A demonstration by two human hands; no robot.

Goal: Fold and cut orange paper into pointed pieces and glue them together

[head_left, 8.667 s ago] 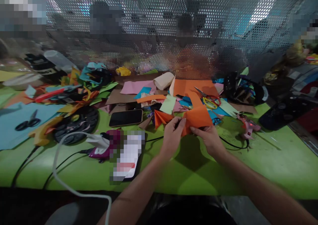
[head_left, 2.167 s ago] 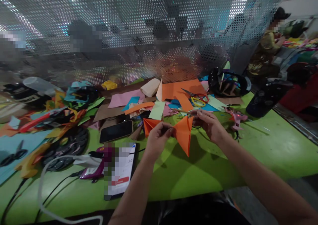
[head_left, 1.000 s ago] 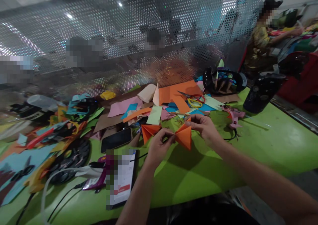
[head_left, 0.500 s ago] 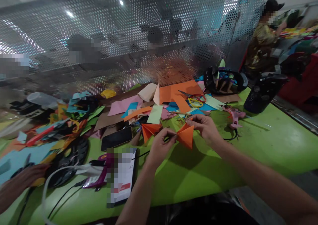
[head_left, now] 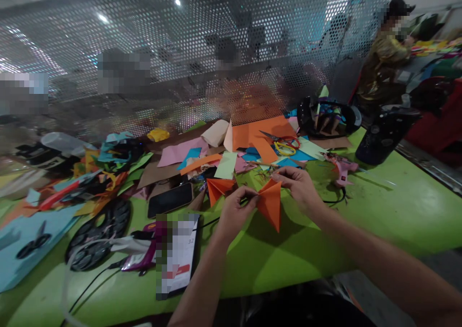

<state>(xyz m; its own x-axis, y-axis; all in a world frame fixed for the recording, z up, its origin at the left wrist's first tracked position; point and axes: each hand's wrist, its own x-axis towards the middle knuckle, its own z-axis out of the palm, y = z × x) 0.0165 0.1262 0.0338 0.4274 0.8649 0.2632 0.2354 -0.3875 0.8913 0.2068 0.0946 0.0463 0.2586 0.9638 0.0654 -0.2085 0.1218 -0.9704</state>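
Both hands up over green table point(head_left: 364, 216), mid-scene. Left hand point(head_left: 234, 212) pinched left corner of orange folded paper point(head_left: 271, 205), thumb and forefinger pressed together on it. Right hand point(head_left: 299, 186) gripped top edge from right, fingers curled tight on fold. Paper hung point-down between hands, clear of table. Second orange fold point(head_left: 217, 189) lay just beyond left hand, dark phone point(head_left: 169, 199) further left, pink glue gun point(head_left: 341, 167) right of right hand

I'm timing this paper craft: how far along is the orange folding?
Done: one folded orange piece lies on the table. In hand: left hand and right hand pinch an orange triangle. Left: glue gun and scissors lie untouched; the two pieces are apart.
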